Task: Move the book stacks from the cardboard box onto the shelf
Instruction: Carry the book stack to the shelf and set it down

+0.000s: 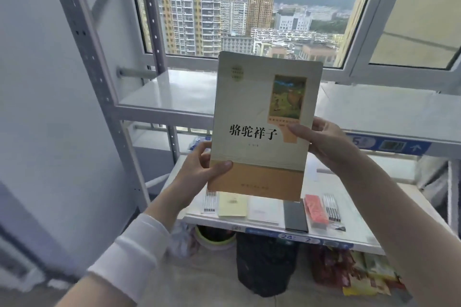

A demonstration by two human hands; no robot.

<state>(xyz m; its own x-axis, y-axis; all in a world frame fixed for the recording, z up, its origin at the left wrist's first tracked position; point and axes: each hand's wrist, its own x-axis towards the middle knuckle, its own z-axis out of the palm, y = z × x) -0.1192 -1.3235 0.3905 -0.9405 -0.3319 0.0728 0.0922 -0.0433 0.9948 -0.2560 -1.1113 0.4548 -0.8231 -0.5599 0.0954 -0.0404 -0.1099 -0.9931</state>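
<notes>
As the left hand (pixel 199 172) pinches the book (pixel 262 107) at 7 o'clock, right hand (pixel 326 142) at 3 o'clock, it seems light, slightly flexible.

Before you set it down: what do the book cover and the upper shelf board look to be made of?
The book looks like a paperback: thin card cover, matte, with faint creases across it. The upper shelf board is smooth, pale and glossy, mirroring daylight; it could be coated metal or laminate, unclear which. The shelf upright is probably painted steel, given its punched hole rows.
</notes>
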